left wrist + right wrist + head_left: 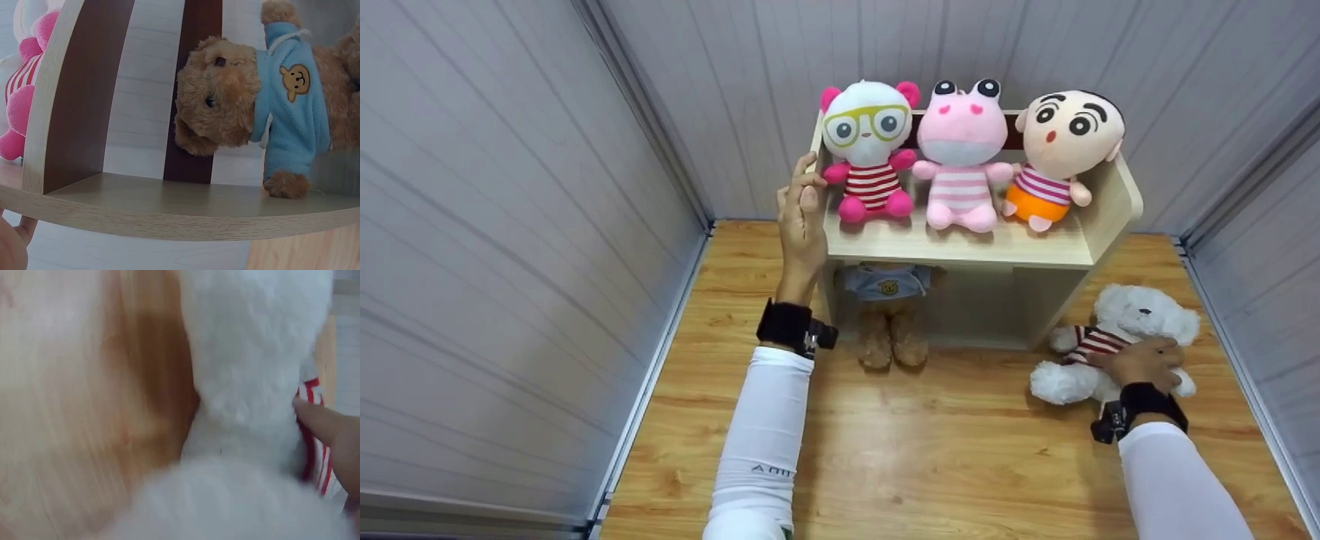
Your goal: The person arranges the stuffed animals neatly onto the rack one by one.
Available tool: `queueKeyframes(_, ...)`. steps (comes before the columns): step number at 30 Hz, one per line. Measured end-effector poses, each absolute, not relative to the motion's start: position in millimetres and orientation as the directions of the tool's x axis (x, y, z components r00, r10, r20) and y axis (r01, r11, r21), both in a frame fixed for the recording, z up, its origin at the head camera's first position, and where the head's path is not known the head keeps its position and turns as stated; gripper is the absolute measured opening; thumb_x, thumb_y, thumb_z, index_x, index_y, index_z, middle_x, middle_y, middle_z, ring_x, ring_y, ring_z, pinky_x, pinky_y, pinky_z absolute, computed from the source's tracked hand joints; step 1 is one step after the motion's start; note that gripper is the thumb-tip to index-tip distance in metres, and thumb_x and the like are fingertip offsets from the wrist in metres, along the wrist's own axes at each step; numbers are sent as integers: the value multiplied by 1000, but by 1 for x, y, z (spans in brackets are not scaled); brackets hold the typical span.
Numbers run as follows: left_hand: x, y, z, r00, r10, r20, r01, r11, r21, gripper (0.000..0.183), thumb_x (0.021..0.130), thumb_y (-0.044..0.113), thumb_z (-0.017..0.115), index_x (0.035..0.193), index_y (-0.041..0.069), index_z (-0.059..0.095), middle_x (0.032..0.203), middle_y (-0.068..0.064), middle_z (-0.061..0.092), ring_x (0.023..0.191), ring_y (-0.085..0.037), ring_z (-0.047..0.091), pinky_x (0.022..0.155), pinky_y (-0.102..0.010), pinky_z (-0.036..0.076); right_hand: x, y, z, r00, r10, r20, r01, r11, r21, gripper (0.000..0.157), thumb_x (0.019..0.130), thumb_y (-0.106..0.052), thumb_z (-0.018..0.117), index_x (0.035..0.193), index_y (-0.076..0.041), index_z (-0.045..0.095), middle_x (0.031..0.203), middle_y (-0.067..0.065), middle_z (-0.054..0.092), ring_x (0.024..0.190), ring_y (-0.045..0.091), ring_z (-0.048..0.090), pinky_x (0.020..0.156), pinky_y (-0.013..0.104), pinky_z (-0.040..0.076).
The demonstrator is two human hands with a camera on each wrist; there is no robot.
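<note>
My left hand (802, 221) rests against the left side panel of a small pale wooden shelf (952, 249), its fingers pointing up along the edge. On the right, a white teddy bear (1140, 311) in a red-striped shirt is by the floor beside the shelf. My right hand (1144, 362) grips the bear round its body. White fur fills much of the right wrist view, where a finger (323, 422) presses on the striped shirt. Inside the lower compartment is a brown teddy bear (225, 95) in a blue hoodie.
Along the shelf top sit a panda plush (872, 176) with yellow glasses, a pink frog plush (961, 161) and a boy doll (1054, 157) in orange shorts. Grey panel walls (547, 187) enclose the wooden floor (885, 450) on the left, back and right.
</note>
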State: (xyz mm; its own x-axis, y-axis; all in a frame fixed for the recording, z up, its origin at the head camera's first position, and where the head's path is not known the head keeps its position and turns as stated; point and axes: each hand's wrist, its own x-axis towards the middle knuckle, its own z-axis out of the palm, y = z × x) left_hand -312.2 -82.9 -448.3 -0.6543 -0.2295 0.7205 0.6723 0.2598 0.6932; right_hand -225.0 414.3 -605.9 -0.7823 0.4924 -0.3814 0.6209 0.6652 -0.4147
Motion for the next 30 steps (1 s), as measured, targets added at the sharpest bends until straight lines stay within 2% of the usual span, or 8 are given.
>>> queueKeyframes(5,-304,-81,-441,-655,-218,723,676,257,690,80,101,72,25,102,0,58,150,-24,52,113,-32,46,98,-37,29,-212,413,-608,-788,446,-425,601,708,-371,139,85,-59,71,143,26,-22,149,54,0,128,65,33,104,69,38)
queueKeyframes(10,-303,-80,-440,-654,-215,725,677,260,688,78,102,70,25,102,0,58,150,-24,52,114,-33,46,99,-38,29,-204,414,-614,-790,450,-416,605,683,-410,135,84,-59,70,148,22,-17,150,49,6,121,64,39,98,67,42)
queueKeyframes(13,-303,-80,-439,-652,-215,728,681,258,686,72,105,64,27,102,-1,58,150,-24,52,113,-33,46,99,-37,30,-198,412,-621,-787,486,-380,616,650,-445,129,86,-58,69,152,18,-13,156,44,6,125,66,38,98,68,42)
queueKeyframes(17,-302,-80,-438,-643,-214,735,692,248,678,46,110,36,32,103,-2,58,149,-26,52,120,-34,47,100,-36,29,-190,405,-636,-778,563,-281,619,606,-500,117,88,-54,66,157,12,-3,161,37,11,129,65,37,101,70,39)
queueKeyframes(20,-302,-81,-436,-645,-214,733,691,245,680,30,103,16,34,102,-2,58,149,-26,52,123,-34,47,101,-35,28,-182,396,-649,-776,611,-158,583,598,-549,108,88,-50,67,158,9,8,159,34,21,127,62,41,99,71,39)
queueKeyframes(25,-300,-82,-436,-664,-221,715,672,243,699,26,100,7,34,102,-2,57,150,-25,52,118,-32,46,99,-36,29,-162,384,-666,-752,659,18,499,587,-638,96,87,-42,72,153,8,23,150,30,37,122,59,47,95,71,39)
queueKeyframes(30,-299,-82,-437,-669,-227,708,667,238,706,26,101,9,34,102,-2,58,150,-25,52,116,-30,45,98,-36,29,-148,379,-671,-738,671,71,443,561,-699,85,85,-37,74,147,7,36,141,31,48,121,58,50,95,71,38)
